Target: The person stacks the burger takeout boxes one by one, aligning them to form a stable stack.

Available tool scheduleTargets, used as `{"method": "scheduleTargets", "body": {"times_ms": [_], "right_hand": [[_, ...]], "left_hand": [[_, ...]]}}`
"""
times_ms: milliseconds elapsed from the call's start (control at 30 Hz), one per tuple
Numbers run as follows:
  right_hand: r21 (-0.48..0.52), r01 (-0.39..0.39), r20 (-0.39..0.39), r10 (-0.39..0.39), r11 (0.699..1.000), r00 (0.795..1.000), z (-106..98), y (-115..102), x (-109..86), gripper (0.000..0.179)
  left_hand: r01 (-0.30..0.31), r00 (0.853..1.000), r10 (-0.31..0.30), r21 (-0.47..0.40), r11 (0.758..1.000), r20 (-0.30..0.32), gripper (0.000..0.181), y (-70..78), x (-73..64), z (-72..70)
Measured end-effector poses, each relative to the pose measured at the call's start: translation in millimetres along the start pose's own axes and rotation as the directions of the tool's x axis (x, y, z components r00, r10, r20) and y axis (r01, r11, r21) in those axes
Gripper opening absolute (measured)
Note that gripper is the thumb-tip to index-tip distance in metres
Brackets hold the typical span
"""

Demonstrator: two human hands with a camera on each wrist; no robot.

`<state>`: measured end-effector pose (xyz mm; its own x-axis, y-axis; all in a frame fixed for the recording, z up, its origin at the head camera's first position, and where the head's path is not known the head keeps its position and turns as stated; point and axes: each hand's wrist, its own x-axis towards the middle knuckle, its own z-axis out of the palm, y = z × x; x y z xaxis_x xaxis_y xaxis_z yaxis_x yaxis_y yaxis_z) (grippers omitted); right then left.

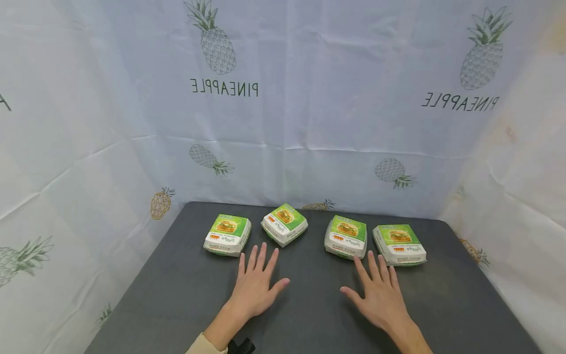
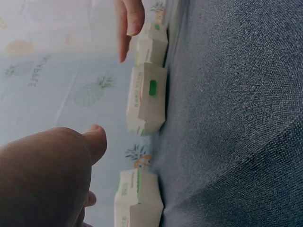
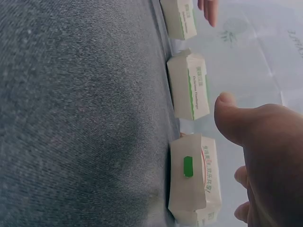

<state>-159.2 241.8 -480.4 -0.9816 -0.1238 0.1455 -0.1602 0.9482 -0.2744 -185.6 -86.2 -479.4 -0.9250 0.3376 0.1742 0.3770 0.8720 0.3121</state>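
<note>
Several paper hamburger boxes with green and white lids stand along the far part of the table. From left to right in the head view are the far-left box (image 1: 227, 235), a turned box (image 1: 284, 224), a third box (image 1: 346, 236) and the far-right box (image 1: 399, 245). My left hand (image 1: 256, 290) hovers palm down with fingers spread, just nearer than the two left boxes. Likewise spread, my right hand (image 1: 380, 301) points at the two right boxes. Its fingertips overlap their near edges in the head view; contact cannot be told. Both hands hold nothing.
The dark grey table (image 1: 305, 314) has its far edge against a hanging white cloth (image 1: 336, 118) printed with pineapples. More cloth rises at the left and right sides. A small black object (image 1: 241, 346) shows beside my left wrist.
</note>
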Motion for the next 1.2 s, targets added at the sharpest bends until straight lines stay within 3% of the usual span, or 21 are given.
{"method": "scheduleTargets", "body": {"times_ms": [267, 433, 567, 800, 1033, 1200], "right_hand": [[0.02, -0.006, -0.023, 0.007, 1.0, 1.0, 1.2, 6.0, 3.8, 0.089], [0.09, -0.034, -0.026, 0.036, 0.995, 0.999, -1.5, 12.8, 11.8, 0.088], [0.198, -0.051, -0.024, 0.057, 0.979, 0.998, -5.6, 19.2, 21.8, 0.087], [0.352, -0.086, -0.025, 0.101, 0.932, 0.995, -11.2, 27.1, 46.7, 0.086], [0.416, -0.103, -0.018, 0.122, 0.904, 0.992, -11.6, 32.9, 72.4, 0.086], [0.435, -0.116, -0.017, 0.138, 0.893, 0.99, -5.1, 36.6, 83.7, 0.085]], "left_hand": [[-0.032, 0.999, 0.033, -0.038, 0.999, 0.017, 0.076, 3.6, 12.0, 5.1], [-0.095, 0.995, 0.09, -0.109, 0.989, -0.052, 0.074, 10.1, 26.6, 8.8], [-0.117, 0.991, 0.098, -0.222, 0.968, -0.095, 0.074, 18.6, 45.0, 11.0], [-0.082, 0.997, 0.07, -0.434, 0.897, -0.043, 0.074, 31.9, 88.9, 18.2], [-0.041, 0.996, 0.079, -0.539, 0.842, 0.047, 0.072, 40.4, 127.3, 33.4], [-0.01, 0.992, 0.087, -0.642, 0.767, 0.088, 0.069, 46.1, 143.5, 42.7]]}}
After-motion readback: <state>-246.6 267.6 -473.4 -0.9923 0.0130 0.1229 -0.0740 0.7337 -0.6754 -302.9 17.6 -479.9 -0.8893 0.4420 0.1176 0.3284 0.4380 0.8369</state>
